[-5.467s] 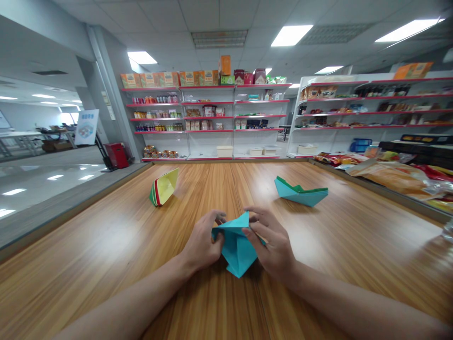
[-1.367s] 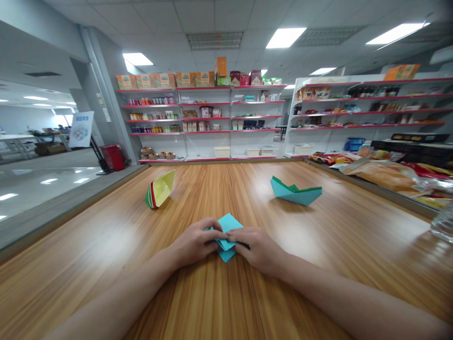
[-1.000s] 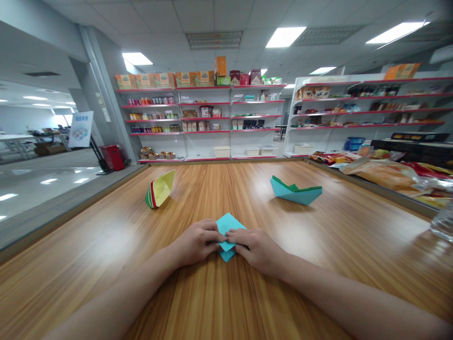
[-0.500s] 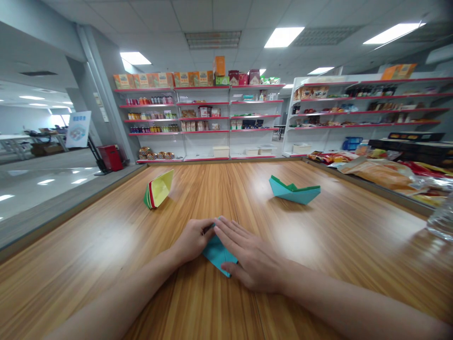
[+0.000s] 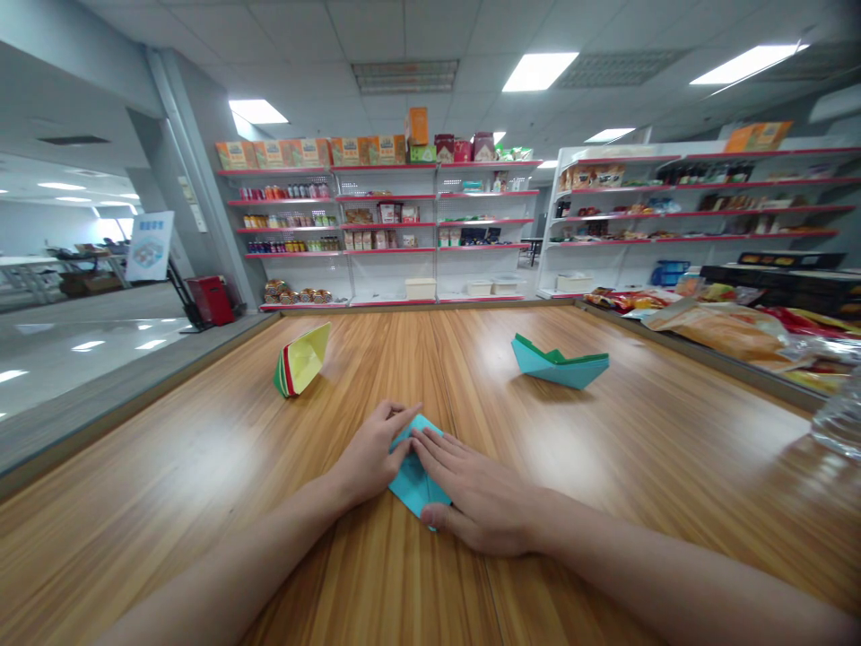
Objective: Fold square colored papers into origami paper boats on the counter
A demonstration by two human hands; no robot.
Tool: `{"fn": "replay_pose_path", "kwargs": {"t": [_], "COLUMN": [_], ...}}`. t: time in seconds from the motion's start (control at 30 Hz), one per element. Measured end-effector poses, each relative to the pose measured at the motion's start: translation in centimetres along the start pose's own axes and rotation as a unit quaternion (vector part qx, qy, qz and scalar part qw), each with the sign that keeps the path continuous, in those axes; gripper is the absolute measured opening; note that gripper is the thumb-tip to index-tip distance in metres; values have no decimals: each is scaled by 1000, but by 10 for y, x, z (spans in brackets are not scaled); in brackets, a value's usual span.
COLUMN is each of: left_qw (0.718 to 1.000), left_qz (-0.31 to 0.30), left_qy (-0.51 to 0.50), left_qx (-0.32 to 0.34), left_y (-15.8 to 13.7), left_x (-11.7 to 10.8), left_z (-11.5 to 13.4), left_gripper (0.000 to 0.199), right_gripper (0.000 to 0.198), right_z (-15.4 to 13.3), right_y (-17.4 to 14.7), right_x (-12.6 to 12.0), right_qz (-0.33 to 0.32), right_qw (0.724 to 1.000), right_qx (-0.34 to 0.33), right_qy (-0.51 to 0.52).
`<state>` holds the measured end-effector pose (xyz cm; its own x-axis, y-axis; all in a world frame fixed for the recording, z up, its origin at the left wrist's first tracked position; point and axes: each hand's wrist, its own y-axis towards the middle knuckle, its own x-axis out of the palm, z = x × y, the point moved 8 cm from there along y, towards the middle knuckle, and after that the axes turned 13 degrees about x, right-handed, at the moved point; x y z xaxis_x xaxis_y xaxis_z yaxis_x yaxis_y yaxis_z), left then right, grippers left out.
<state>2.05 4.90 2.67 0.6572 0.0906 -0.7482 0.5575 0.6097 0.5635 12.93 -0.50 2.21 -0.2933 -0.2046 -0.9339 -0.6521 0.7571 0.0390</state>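
Note:
A folded sheet of light blue paper [image 5: 413, 487] lies on the wooden table in front of me, creased into a pointed shape. My left hand [image 5: 369, 453] rests at its upper left, the index finger stretched along the far edge and the thumb apart from it on the paper. From the right, my right hand [image 5: 481, 493] presses flat on the sheet, fingers extended and thumb at the near corner; it hides part of the paper. Beyond the hands stand a yellow paper boat [image 5: 306, 361], with red and green layers, at left and a blue-green paper boat [image 5: 561, 363] at right.
Snack bags [image 5: 719, 332] and dark boxes [image 5: 787, 287] lie past the table's right edge. A clear plastic object [image 5: 838, 422] is at the far right. Stocked shelves [image 5: 390, 251] stand behind the table [image 5: 430, 359].
My left hand has loosened from the paper's top, its index finger lifting and straightening. More of the upper paper shows. My right hand stays pressed on the sheet, its fingertips slightly lower.

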Motion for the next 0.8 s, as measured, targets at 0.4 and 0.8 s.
{"fn": "replay_pose_path", "kwargs": {"t": [0.4,0.8], "left_qw": [982,977], "left_qz": [-111,-128], "left_qy": [145,150], "left_qx": [-39,-82], "left_y": [-7,-8], "left_x": [16,15], "left_z": [-17,-23], "left_gripper": [42,41], "right_gripper": [73,48], "right_z": [2,50], "right_y": [-1,7], "right_x": [1,-10], "right_qz": [2,155], "right_qw": [1000,959], "right_qx": [25,201], "right_qy": [-11,-123]}}
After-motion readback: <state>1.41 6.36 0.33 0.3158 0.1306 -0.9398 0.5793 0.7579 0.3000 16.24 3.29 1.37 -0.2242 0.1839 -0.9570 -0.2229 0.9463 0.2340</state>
